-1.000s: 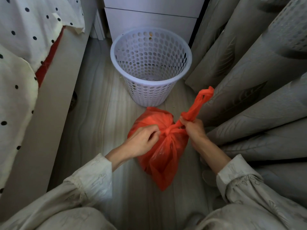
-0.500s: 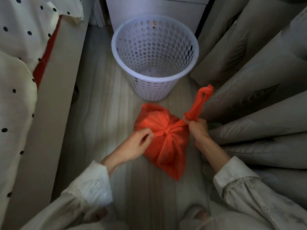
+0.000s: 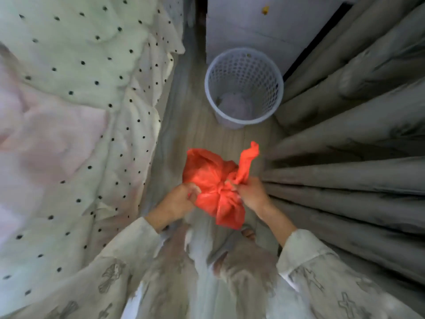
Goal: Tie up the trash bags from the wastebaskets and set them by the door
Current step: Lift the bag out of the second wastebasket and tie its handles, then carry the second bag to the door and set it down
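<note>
The red trash bag (image 3: 212,180) is held up between the person's two hands, above the strip of wooden floor (image 3: 195,125) that runs between the bed and the curtains. Its neck is gathered into a knot near the middle, and one twisted tail of plastic (image 3: 248,161) sticks up and to the right. The left hand (image 3: 180,200) has its fingers curled onto the bag's left edge, pinching the plastic there. The right hand (image 3: 250,192) is closed round the base of that raised tail, just beside the knot. The whole view is smeared, so how tight the knot is I can't tell, and the fingertips of both hands blur into the red.

Beyond the bag, well apart from it, the white perforated wastebasket (image 3: 244,87) stands upright on the floor with something pale lying in its bottom — probably a liner or paper, too soft to make out. Behind it is a white cabinet (image 3: 264,31), its top cut off by the frame. Grey curtains (image 3: 356,134) hang in heavy folds along the right. A white quilt with black dots (image 3: 80,88) spills over the bed on the left, with a pink patch showing. Below the bag the person's patterned sleeves (image 3: 322,272) and knees fill the bottom — a bare toe peeks out under the bag.
</note>
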